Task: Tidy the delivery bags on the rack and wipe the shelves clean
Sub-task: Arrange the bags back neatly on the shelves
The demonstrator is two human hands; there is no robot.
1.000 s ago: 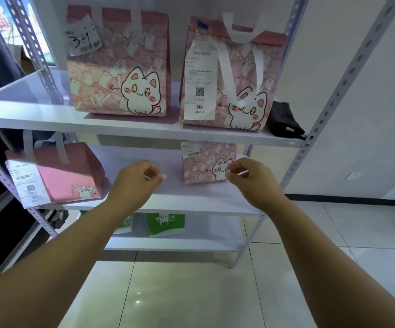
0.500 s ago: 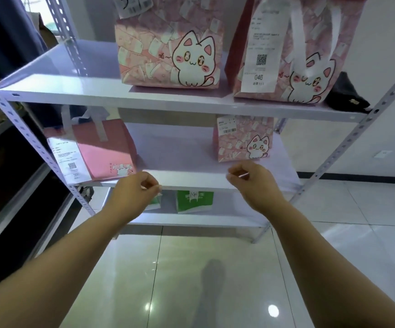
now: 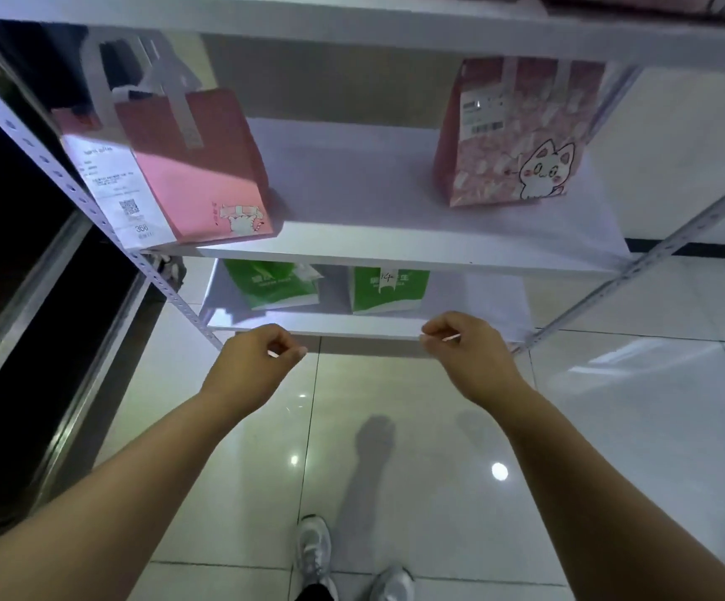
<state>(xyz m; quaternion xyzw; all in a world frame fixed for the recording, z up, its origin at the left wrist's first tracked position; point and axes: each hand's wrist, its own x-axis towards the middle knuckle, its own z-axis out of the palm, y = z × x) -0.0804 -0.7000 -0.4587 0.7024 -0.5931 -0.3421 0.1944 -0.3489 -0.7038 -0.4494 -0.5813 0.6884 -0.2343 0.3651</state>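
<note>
My left hand (image 3: 256,362) and my right hand (image 3: 465,353) hover side by side just in front of the bottom shelf's front edge (image 3: 352,325), fingers pinched shut. A thin pale sliver shows at each pinch; I cannot tell what it is. On the middle shelf (image 3: 373,249) a plain pink bag (image 3: 196,167) with a long receipt (image 3: 122,188) stands at the left. A pink cat-print bag (image 3: 512,136) stands at the right. Two green bags (image 3: 274,284) (image 3: 389,290) sit on the bottom shelf behind my hands.
Perforated grey uprights frame the rack at the left (image 3: 70,188) and right (image 3: 656,253). A dark glass-fronted unit (image 3: 13,297) stands to the left. Glossy floor tiles (image 3: 395,470) lie below, with my white shoes (image 3: 315,553) near the bottom edge.
The view has tipped downward: the top shelf's bags have left the frame and the bottom shelf has come into sight. Both pinched hands have dropped from the middle shelf's edge to the bottom shelf's edge.
</note>
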